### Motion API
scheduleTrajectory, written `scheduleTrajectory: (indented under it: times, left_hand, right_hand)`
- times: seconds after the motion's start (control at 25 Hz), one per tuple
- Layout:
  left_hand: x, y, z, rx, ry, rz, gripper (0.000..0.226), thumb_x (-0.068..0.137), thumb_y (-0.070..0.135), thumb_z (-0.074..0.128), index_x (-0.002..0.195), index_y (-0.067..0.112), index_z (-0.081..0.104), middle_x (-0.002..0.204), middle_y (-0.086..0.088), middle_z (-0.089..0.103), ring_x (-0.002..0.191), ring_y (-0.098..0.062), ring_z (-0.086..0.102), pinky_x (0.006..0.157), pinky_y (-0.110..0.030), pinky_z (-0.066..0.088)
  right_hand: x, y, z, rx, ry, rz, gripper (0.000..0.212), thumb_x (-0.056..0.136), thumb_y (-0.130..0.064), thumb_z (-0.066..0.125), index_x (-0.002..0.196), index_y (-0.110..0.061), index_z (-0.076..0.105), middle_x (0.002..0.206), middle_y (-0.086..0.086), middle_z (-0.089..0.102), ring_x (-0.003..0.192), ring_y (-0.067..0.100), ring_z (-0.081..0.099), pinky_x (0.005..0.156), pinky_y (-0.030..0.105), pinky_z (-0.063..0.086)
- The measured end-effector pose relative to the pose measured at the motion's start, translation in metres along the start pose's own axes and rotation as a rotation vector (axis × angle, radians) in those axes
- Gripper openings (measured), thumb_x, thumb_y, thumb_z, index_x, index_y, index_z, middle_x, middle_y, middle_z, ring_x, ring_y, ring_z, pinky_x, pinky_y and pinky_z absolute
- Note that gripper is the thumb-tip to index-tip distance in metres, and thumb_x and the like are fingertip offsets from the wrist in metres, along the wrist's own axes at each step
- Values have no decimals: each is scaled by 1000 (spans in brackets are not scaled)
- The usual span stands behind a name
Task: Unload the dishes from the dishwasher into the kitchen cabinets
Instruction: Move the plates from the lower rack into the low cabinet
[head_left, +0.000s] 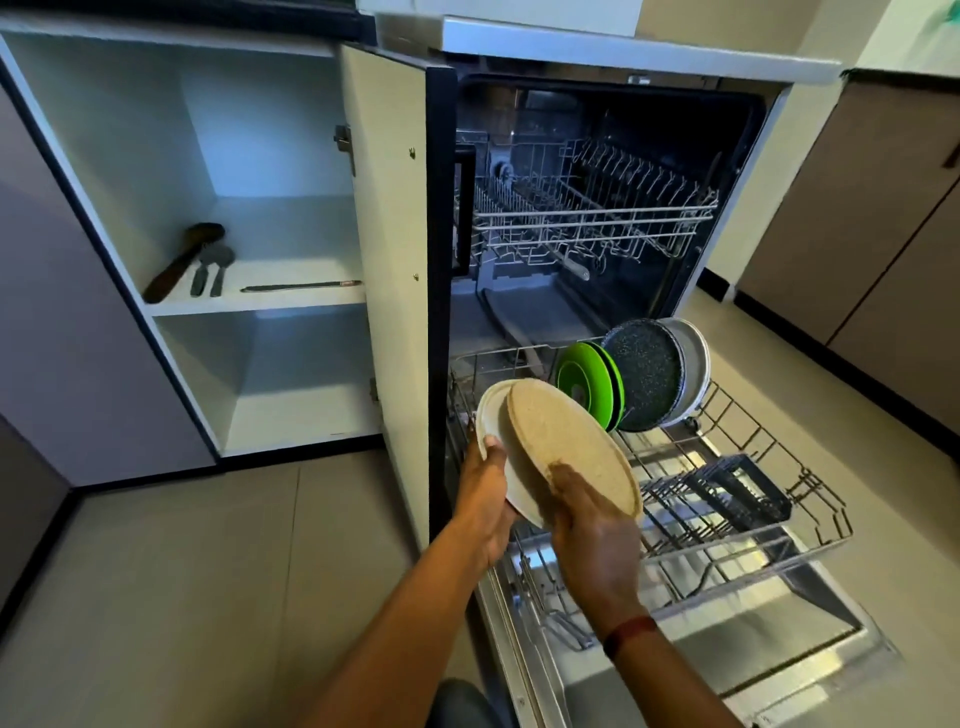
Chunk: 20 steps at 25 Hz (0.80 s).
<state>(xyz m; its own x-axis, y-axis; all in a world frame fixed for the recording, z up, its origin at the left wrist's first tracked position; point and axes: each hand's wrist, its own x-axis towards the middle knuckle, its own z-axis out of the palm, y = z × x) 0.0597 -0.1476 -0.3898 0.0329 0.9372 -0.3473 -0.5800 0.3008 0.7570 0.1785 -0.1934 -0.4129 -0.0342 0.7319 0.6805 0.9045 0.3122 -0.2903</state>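
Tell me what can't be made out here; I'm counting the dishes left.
Head view:
- white plate: mostly hidden behind tan plate and left hand.
- pale dish: covered by speckled pan; type unclear.
- green plates: overlapping, count uncertain.
- upper rack: too dim to check.

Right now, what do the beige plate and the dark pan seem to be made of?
The beige plate: matte, grainy speckled surface, perhaps fibre-filled plastic or stoneware. The dark pan: likely metal with stone-look non-stick coating, judging by pale flecks on black.
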Motion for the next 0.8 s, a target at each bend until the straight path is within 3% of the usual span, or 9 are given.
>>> scheduleTrajectory:
  times: [0.08, 0.2, 0.36, 0.44, 0.52, 0.56, 0.6, 0.68, 0.8]
  left_hand:
    - [-9, -10, -10, -121, -14, -93, 42, 103, 41, 30, 136, 22, 47, 120, -11, 66, 101, -29, 67, 66, -39, 59]
    - [-28, -22, -22, -295, -54, -235, 54, 102, 46, 29, 132, 8, 53, 117, -20, 67, 97, -31, 69, 69, -38, 58]
    - [-58, -33, -44, -451, -78, -317, 57, 101, 46, 33, 124, 0, 57, 117, -25, 65, 99, -35, 68, 73, -40, 60]
    - [-70, -37, -57, -479, -101, -341, 59, 100, 46, 35, 128, -2, 54, 124, -26, 61, 102, -36, 66, 58, -34, 60]
    - [-81, -43, -68, -511, -102, -355, 60, 99, 46, 35, 130, -3, 52, 123, -28, 60, 92, -35, 68, 44, -27, 54]
    - [-86, -46, -73, -536, -97, -356, 61, 100, 46, 34, 129, -4, 52, 123, -30, 59, 92, -37, 69, 50, -32, 58]
    - [-90, -49, -78, -545, -100, -348, 61, 101, 47, 31, 129, -4, 51, 125, -31, 58, 100, -40, 66, 68, -42, 61]
    - [-95, -53, -93, -534, -90, -338, 61, 101, 47, 29, 131, -1, 51, 130, -29, 56, 119, -42, 55, 102, -56, 43]
    - [-102, -53, -108, -508, -81, -313, 59, 100, 43, 32, 122, -2, 62, 129, -28, 57, 123, -43, 52, 111, -59, 28]
  right_hand:
    - [-18, -7, 3, -9, -40, -15, 42, 69, -3, 83, 109, -8, 71, 105, 11, 73, 85, 24, 73, 67, 42, 61]
    - [-44, -16, 5, -23, -95, -80, 41, 70, -7, 83, 109, -9, 72, 112, 10, 71, 96, 22, 71, 82, 40, 59]
    - [-76, -26, 1, -80, -208, -207, 35, 86, -24, 61, 115, -8, 69, 123, 13, 66, 110, 23, 66, 98, 39, 49]
    - [-83, -32, -3, -52, -260, -205, 38, 93, -33, 50, 114, -9, 71, 123, 11, 66, 113, 21, 64, 98, 40, 50]
    - [-91, -39, -10, 18, -257, -225, 38, 96, -36, 48, 114, -12, 71, 124, 7, 66, 116, 18, 62, 95, 41, 53]
    - [-95, -42, -16, 60, -215, -219, 36, 96, -36, 51, 115, -12, 71, 125, 6, 66, 118, 18, 61, 95, 40, 53]
    - [-99, -46, -24, 91, -143, -179, 35, 96, -34, 54, 116, -11, 70, 125, 6, 65, 120, 19, 60, 97, 40, 52]
    - [-100, -48, -42, 76, 33, 41, 40, 94, -33, 52, 119, -6, 67, 130, 12, 60, 125, 26, 54, 98, 41, 48]
    - [-83, -28, -60, 128, 37, 585, 61, 95, -46, 42, 145, -12, 40, 154, 7, 33, 144, 26, 26, 112, 49, 31]
